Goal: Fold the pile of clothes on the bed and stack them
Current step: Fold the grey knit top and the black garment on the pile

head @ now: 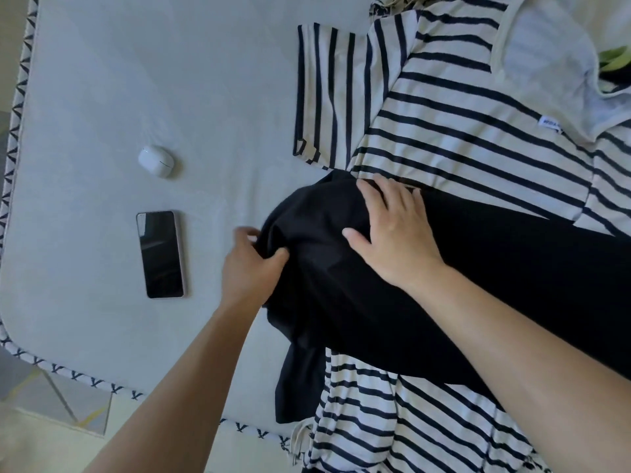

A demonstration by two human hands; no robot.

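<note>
No garment looks fully folded yet; the folding is at an early stage.

Nearest, the left hand [251,264] pinches the left edge of the black garment [341,302] between thumb and curled fingers, while the right hand [392,233] rests on top of it with fingers straight and spread, pressing it flat. That dark piece lies bunched across a spread striped shirt [461,114], which reaches from the near edge of the bed [102,80] to the far right. Further off at far right, a white garment [553,63] and a scrap of green cloth [614,58] wait in a loose heap. Left of the clothes lie a phone [160,254] and, farther, a white earbud case [156,161]. No finished stack shows, so nearly everything remains to fold.
</note>
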